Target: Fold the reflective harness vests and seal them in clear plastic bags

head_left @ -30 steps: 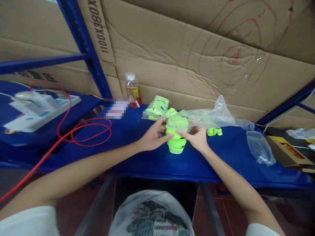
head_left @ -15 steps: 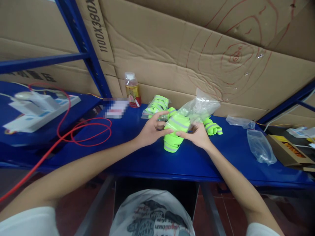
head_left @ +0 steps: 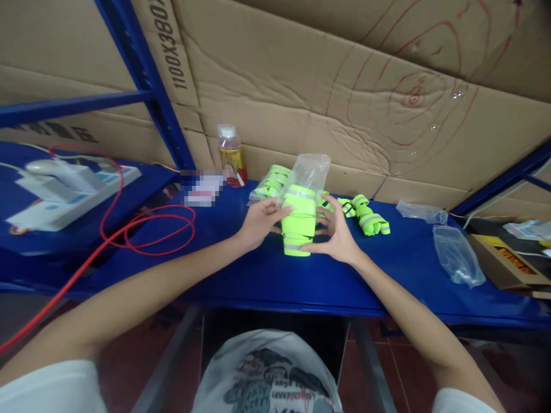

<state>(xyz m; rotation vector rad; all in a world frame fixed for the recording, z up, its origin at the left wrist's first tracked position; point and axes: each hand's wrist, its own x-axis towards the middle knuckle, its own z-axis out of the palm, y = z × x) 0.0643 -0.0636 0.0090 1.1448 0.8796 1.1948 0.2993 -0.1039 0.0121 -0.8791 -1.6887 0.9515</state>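
A neon-yellow reflective strap bundle [head_left: 298,221] is held upright between my hands, its upper part inside a clear plastic bag [head_left: 310,170]. My left hand [head_left: 261,222] grips its left side, thumb on the front. At the right side, my right hand [head_left: 338,232] has its fingers spread, with the thumb touching the lower part of the bundle. Behind my left hand lies a bagged neon bundle [head_left: 274,182]. More loose neon straps [head_left: 370,218] rest on the blue table to the right.
A bottle [head_left: 232,158] stands by the cardboard wall [head_left: 275,74]. Clear bags [head_left: 458,256] and an open carton [head_left: 505,264] are at right. A power strip [head_left: 73,195] and red cable [head_left: 159,217] lie at left.
The held bundle has turned more upright, and its bag has swung left. My right hand has opened from a pinch on the bag and bundle, uncovering more straps behind.
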